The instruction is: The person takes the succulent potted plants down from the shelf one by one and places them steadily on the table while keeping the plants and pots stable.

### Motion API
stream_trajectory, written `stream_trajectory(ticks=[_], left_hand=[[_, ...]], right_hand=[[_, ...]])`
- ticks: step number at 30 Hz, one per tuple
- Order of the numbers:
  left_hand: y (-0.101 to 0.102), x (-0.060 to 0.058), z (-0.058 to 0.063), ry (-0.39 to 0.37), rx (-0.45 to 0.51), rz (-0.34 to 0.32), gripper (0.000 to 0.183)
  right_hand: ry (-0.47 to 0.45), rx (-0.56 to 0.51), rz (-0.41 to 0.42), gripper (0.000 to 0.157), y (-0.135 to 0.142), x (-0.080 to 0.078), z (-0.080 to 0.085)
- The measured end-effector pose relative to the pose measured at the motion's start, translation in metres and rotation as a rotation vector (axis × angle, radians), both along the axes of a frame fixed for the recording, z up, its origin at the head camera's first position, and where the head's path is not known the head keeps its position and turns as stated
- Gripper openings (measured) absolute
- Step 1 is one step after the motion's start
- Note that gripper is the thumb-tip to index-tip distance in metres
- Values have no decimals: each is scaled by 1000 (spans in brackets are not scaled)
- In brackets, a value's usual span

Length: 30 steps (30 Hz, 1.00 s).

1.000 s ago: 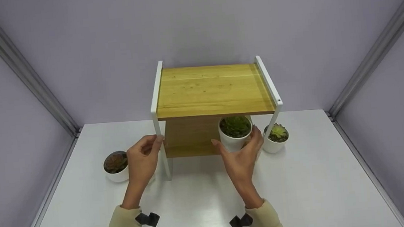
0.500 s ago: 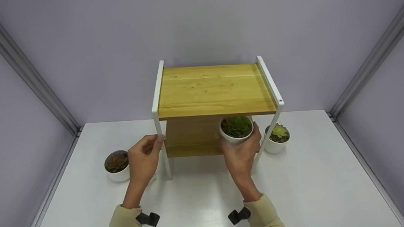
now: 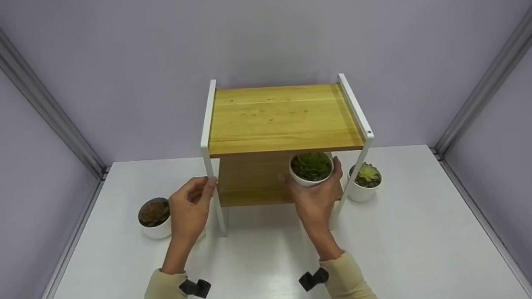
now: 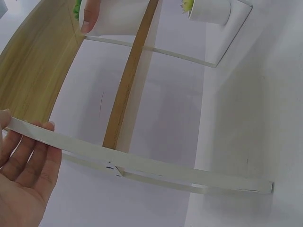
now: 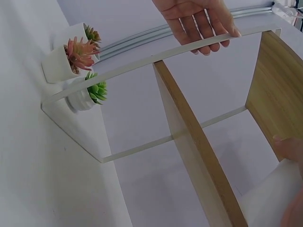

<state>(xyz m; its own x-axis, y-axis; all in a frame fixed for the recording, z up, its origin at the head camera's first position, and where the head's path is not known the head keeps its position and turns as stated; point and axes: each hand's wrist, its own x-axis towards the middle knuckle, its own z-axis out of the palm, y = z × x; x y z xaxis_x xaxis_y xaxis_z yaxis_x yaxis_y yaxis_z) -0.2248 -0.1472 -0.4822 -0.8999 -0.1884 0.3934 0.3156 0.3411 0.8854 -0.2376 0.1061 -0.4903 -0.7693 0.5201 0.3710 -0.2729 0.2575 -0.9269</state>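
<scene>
In the head view my left hand [image 3: 191, 206] pinches the white left upright [image 3: 211, 173] of a two-tier wooden shelf [image 3: 285, 119]. In the left wrist view, several fingers lie behind that upright. My right hand [image 3: 318, 202] is round a white pot with a green succulent [image 3: 312, 167], which stands on the lower board [image 3: 250, 184] near its right end. The thumb [image 4: 91, 16] lies along the pot's side near the rim in the left wrist view. The palm hides the pot's lower front in the head view.
A pot with a brownish succulent [image 3: 155, 217] stands left of the shelf, and one with a yellow-green succulent [image 3: 366, 181] on the right. In the right wrist view, a pink succulent [image 5: 80, 54] and a green one [image 5: 97, 90] also stand on the left side. Walls enclose the white table [image 3: 268, 284].
My right hand has moved slightly up and closer round the pot, covering more of its front. The pot has barely shifted. My left hand stays on the upright.
</scene>
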Motion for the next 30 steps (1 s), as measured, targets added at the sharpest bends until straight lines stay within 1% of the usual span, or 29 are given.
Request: stream_trajectory(ticks=[4,11,16,22,30], left_hand=[[0,0,0,-3,0,3,26],[-1,-1,-1,51,10,-32,20],[-1,-1,-1,58,11,-27,19],[-1,0,0,38,14,-19,20],[0,0,1,19,27,-21,21]], right_hand=[[3,-9,3,114,0,-1,0],[31,-4,-10,103,1,-5,1],[28,2,-14,101,1,-5,2],[24,2,-13,101,0,-3,3],[39,32,-42,101,-3,-1,5]])
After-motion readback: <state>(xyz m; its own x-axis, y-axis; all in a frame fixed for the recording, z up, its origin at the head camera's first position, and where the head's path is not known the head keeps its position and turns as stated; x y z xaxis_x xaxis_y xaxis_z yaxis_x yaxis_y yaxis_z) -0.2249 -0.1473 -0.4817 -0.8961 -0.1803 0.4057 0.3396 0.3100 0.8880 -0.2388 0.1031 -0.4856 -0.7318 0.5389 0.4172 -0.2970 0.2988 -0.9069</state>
